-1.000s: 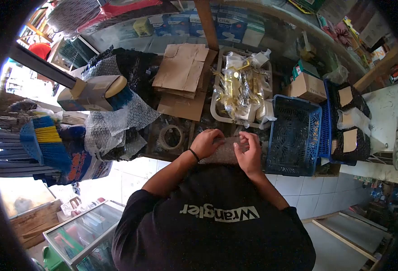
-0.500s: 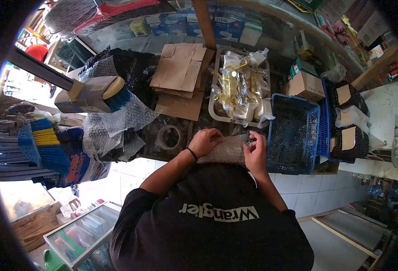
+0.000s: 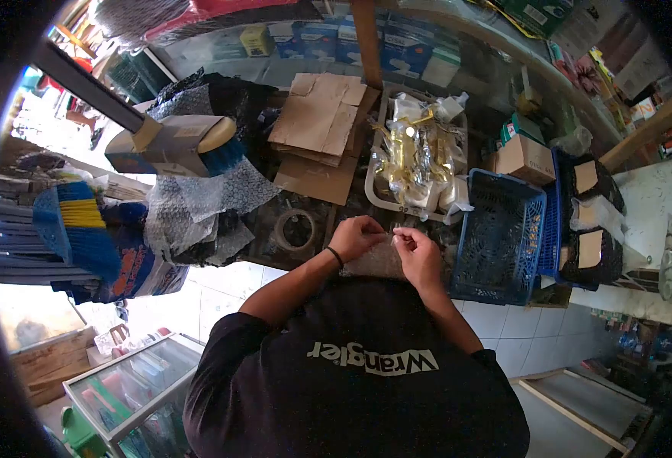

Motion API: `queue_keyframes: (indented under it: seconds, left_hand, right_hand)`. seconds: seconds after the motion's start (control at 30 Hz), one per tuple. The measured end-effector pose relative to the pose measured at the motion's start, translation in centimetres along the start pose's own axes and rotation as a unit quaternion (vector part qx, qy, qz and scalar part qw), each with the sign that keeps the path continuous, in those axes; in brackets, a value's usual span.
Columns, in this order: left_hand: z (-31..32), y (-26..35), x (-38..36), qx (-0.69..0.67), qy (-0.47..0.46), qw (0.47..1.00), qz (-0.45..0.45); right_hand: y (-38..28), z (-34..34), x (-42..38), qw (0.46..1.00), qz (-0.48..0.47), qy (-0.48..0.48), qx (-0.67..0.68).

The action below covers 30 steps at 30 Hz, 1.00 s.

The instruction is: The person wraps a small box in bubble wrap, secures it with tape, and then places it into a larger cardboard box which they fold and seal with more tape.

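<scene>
While my two hands meet over the bubble-wrap bundle (image 3: 378,261) at the near edge of the counter (image 3: 275,237), I judge I am in the middle of wrapping: the piece inside is already covered and I am working on the loose top flap. My left hand (image 3: 357,237) curls over the bundle's upper left edge, fingers bent and pressing on the wrap. My right hand (image 3: 418,256) sits close beside it, thumb and forefinger pinched together on something thin and pale at the flap, either the wrap's edge or a bit of tape; I cannot tell which. The bundle rests against my body, between the tape roll (image 3: 295,230) on its left and the blue basket (image 3: 496,237) on its right.

The next move, as I see it, calls for keeping the flap pressed flat with the left hand so the wrap does not spring open, and for tape to seal it; the roll lies just beside my left wrist.

As for writing, my black shirt (image 3: 366,374) reads "Wrangler" in white, upside down from where I look. The blue boxes (image 3: 405,47) on the far shelf carry print too small to read. The white tray (image 3: 374,164) holds gold fittings in clear bags, with flat cardboard (image 3: 317,122) beside it.
</scene>
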State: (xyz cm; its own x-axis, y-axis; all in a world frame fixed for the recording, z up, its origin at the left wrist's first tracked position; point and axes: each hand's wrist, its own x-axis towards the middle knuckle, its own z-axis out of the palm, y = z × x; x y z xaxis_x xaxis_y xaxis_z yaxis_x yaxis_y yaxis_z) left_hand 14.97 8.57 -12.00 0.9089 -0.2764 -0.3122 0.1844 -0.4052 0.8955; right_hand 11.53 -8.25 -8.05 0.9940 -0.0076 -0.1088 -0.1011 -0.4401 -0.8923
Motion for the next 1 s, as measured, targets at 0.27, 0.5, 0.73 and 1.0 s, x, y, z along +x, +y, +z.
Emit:
queue_keyframes:
  seconds: [0.27,0.5,0.73,1.0]
  left_hand:
    - [0.4,-1.5,0.6,-0.069,0.008,0.997,0.019]
    - [-0.6,-0.8,0.4,-0.067,-0.046,0.997,-0.001]
    - [-0.4,-1.3,0.7,-0.066,-0.042,0.997,0.001]
    - [-0.7,-0.7,0.7,-0.057,-0.048,0.997,-0.001]
  right_hand:
    - [0.9,0.9,0.2,0.998,-0.026,-0.011,-0.059]
    - [1.1,1.4,-0.1,0.996,-0.055,0.000,-0.072]
    - [1.0,2.1,-0.2,0.984,-0.102,0.036,-0.143]
    - [1.7,2.9,-0.3,0.963,-0.149,0.065,-0.214]
